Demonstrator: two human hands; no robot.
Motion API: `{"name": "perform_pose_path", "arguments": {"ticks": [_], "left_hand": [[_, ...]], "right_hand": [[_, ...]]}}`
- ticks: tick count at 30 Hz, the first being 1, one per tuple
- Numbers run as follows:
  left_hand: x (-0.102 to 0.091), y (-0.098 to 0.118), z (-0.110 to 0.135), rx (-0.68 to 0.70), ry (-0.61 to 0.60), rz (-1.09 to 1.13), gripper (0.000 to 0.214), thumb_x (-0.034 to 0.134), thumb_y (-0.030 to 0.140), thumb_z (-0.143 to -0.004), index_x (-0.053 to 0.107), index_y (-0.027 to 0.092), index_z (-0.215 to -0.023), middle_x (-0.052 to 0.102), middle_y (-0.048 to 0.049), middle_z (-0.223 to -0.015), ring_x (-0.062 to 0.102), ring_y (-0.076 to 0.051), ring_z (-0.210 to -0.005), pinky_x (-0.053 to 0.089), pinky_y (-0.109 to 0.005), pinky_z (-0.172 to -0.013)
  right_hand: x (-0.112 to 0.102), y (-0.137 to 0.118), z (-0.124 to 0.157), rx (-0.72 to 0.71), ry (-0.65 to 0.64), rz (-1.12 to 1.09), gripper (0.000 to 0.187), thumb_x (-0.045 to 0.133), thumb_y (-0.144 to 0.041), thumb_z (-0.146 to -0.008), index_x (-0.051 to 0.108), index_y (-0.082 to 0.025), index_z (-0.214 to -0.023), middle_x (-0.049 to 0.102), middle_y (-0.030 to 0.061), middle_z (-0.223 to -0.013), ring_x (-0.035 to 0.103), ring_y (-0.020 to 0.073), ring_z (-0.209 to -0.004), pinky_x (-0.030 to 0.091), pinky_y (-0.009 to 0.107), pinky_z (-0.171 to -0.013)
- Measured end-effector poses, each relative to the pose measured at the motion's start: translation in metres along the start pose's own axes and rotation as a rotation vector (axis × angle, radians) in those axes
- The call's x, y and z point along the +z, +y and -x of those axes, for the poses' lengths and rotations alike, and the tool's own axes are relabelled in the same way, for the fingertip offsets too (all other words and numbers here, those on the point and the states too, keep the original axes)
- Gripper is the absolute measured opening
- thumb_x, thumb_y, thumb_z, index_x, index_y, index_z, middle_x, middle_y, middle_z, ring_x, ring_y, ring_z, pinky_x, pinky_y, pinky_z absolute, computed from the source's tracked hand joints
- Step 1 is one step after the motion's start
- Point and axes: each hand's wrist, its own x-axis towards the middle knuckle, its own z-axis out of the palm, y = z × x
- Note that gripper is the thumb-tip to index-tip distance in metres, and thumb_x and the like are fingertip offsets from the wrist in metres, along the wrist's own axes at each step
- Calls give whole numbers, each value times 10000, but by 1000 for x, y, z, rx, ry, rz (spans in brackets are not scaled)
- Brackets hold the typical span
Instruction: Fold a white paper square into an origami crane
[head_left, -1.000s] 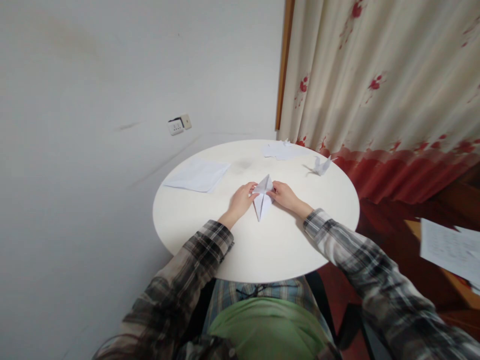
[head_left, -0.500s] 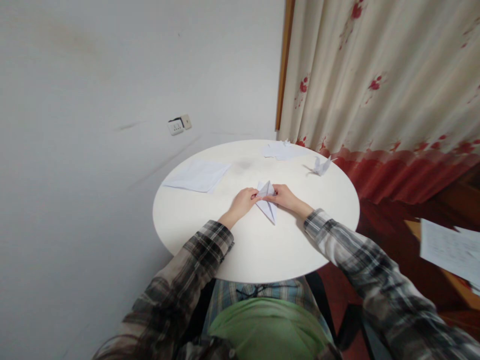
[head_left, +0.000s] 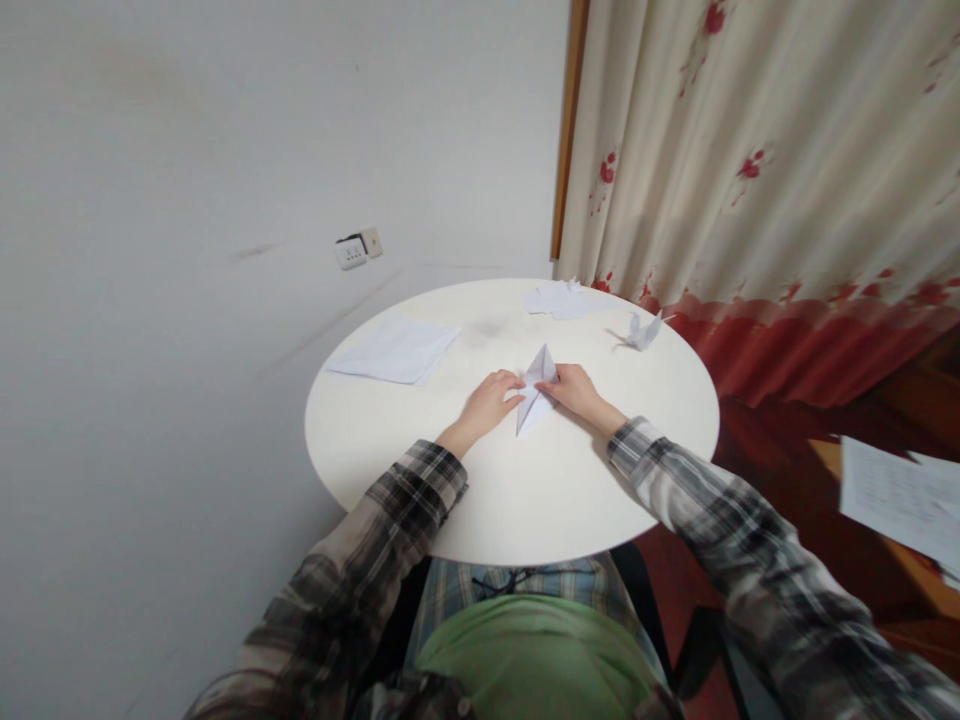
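A piece of folded white paper (head_left: 531, 408) lies between my hands at the middle of the round white table (head_left: 510, 500). It is slim and pointed, one tip toward me and the other away. My left hand (head_left: 491, 400) pinches its left edge with thumb and fingers. On the other side my right hand (head_left: 577, 388) grips the paper, thumb on top near its middle and fingers partly hidden behind. Beyond my right hand stands a folded paper crane (head_left: 640, 331).
A stack of white paper sheets (head_left: 397, 350) lies at the table's left. More paper pieces (head_left: 559, 299) lie at the far edge. A wall with a socket (head_left: 351, 253) borders the left, a curtain (head_left: 750, 200) the back right. Written sheets (head_left: 896, 490) rest on a lower surface at right.
The folded paper has turned: its near tip has swung left and its far tip points further away. My fingers have shifted slightly along its edges. The crane and sheets stay put.
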Motion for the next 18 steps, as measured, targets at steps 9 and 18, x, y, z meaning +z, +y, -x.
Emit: {"name": "perform_pose_path", "arguments": {"ticks": [9,18], "left_hand": [[3,-6,-1,12,-69,-46,316,549,323,-795,599,162,-1063,595,-77,-1140,501,-187,-1074,366,-333,-956],[0,-1,-2,-41,-252,-85,477,534,419,-783,502,203,-1207,382,-91,-1367,347,-214,-1246,259,-360,-1031]], "right_hand": [[-3,-1,1,70,-29,70,314,519,-367,-784,656,-110,-901,668,119,-871,591,182,-768,355,230,-612],[-3,0,2,122,3,120,323,514,-380,-798,613,-116,-955,645,129,-950,584,208,-862,369,246,-654]]}}
